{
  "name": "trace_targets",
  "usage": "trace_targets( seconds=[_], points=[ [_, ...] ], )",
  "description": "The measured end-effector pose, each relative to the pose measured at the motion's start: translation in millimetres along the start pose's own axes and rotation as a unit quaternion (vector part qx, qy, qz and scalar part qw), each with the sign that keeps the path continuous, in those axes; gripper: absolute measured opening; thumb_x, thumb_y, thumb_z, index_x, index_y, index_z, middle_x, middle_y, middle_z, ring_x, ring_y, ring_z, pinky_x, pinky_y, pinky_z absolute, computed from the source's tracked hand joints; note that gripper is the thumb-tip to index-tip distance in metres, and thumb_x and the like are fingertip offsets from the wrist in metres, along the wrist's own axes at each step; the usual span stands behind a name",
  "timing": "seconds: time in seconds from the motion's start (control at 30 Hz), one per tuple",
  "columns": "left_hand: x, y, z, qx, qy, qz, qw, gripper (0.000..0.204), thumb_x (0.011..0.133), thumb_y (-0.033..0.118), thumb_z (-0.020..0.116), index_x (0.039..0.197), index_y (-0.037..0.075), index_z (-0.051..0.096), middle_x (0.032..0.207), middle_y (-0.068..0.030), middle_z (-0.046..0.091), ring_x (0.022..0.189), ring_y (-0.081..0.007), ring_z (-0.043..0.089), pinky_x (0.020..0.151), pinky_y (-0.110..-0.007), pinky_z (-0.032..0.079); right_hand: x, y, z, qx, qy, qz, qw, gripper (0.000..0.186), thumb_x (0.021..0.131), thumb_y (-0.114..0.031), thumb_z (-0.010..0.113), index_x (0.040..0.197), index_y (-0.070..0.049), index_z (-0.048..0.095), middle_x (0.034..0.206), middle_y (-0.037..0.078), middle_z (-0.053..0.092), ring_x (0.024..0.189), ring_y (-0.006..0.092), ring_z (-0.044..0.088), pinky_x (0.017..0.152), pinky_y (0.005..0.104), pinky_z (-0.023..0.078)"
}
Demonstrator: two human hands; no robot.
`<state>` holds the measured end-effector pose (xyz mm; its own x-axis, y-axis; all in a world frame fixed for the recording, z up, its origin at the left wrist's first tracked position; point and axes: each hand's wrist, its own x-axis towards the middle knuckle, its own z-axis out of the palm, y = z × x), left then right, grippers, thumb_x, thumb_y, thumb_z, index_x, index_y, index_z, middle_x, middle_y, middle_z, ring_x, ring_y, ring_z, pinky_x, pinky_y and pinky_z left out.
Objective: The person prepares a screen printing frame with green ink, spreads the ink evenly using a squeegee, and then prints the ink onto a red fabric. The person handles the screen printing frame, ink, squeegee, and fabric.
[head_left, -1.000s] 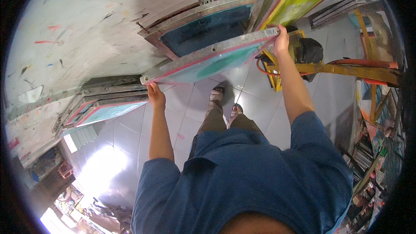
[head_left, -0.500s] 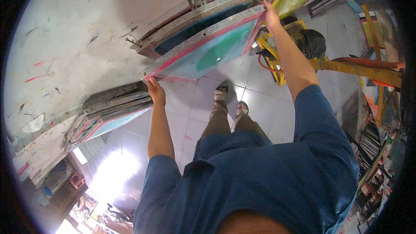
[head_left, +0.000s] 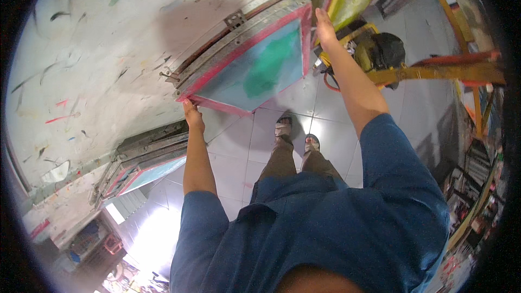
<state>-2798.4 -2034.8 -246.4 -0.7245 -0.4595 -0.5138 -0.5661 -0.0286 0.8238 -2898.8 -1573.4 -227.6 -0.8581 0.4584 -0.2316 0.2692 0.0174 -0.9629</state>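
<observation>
A screen printing frame (head_left: 260,68) with pinkish-red tape round its edges and a green patch on pale blue mesh leans against the wall, over other frames. My left hand (head_left: 194,116) is closed at its lower left corner, thumb and fingers at the taped edge. Just beyond the right end of the frame is my right hand (head_left: 326,33), fingers stretched upward and nothing visible in them. Whether its palm touches the edge I cannot tell. A yellow-mesh frame (head_left: 355,0) stands right behind my right hand.
More stacked frames (head_left: 146,157) lean along the wall to the left. A metal bolt (head_left: 169,75) sticks out beside the frame's left end. At right are a yellow stand (head_left: 361,38) with a dark cloth on it and a yellow beam (head_left: 445,75). Tiled floor (head_left: 336,135) lies around my feet.
The red-taped frame has tipped back toward the wall and now covers the dark-mesh frame behind it. My right hand has come off its upper right corner; the left stays at its corner.
</observation>
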Motion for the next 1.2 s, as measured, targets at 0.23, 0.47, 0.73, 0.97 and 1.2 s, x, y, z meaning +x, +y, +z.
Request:
trace_targets(
  seconds=[0.23, 0.47, 0.73, 0.97, 1.2],
  points=[
    [-1.7, -95.8, -27.7, 0.34, -0.029, 0.095, 0.935, 0.084, 0.082, 0.059, 0.041, 0.13, -0.009, 0.026, 0.131, -0.0255, 0.036, 0.12, -0.0332, 0.038, 0.098, -0.036, 0.03, -166.7, -3.8, -99.7, 0.287, -0.068, 0.203, 0.934, 0.067, 0.085, -0.055, 0.036, 0.135, -0.011, 0.028, 0.135, 0.007, 0.037, 0.118, 0.0276, 0.039, 0.1, 0.0399, 0.025],
    [-83.3, -166.6, 9.4, 0.664, -0.305, 0.03, 0.682, 0.051, 0.089, 0.045, 0.028, 0.12, 0.008, 0.046, 0.105, -0.0273, 0.054, 0.1, -0.0396, 0.052, 0.088, -0.043, 0.039, -375.8, 56.6, -272.1, -0.239, -0.005, 0.182, 0.954, 0.031, 0.081, -0.022, 0.06, 0.101, 0.002, 0.061, 0.113, 0.012, 0.056, 0.103, 0.0248, 0.054, 0.091, 0.0342, 0.04],
    [-214.7, -219.9, 202.2, 0.717, -0.52, 0.366, 0.286, 0.046, 0.084, 0.021, 0.039, 0.129, 0.014, 0.038, 0.103, -0.0168, 0.06, 0.088, -0.0338, 0.06, 0.078, -0.046, 0.045, -646.0, 168.9, -428.5, -0.075, 0.448, 0.28, 0.846, 0.03, 0.072, -0.029, 0.07, 0.071, 0.0, 0.065, 0.065, 0.008, 0.062, 0.06, 0.0145, 0.055, 0.059, 0.0297, 0.045],
    [-406.9, -273.3, 372.9, 0.588, -0.564, 0.279, 0.508, 0.051, 0.087, 0.042, 0.048, 0.111, -0.002, 0.055, 0.111, -0.018, 0.057, 0.103, -0.0275, 0.055, 0.089, -0.035, 0.041, -785.2, 164.3, -509.9, 0.012, 0.503, 0.403, 0.765, 0.035, 0.072, -0.039, 0.065, 0.077, -0.005, 0.069, 0.081, 0.015, 0.065, 0.082, 0.0259, 0.062, 0.077, 0.0337, 0.046],
    [-536.2, -315.3, 447.2, 0.603, -0.613, 0.29, 0.42, 0.047, 0.087, 0.04, 0.044, 0.112, 0.002, 0.055, 0.112, -0.0178, 0.057, 0.105, -0.0325, 0.053, 0.091, -0.037, 0.04, -777.6, 252.9, -597.4, 0.131, 0.521, 0.327, 0.777, 0.03, 0.075, -0.03, 0.066, 0.08, -0.001, 0.067, 0.077, 0.009, 0.065, 0.066, 0.0159, 0.058, 0.064, 0.0294, 0.046]
  ],
)
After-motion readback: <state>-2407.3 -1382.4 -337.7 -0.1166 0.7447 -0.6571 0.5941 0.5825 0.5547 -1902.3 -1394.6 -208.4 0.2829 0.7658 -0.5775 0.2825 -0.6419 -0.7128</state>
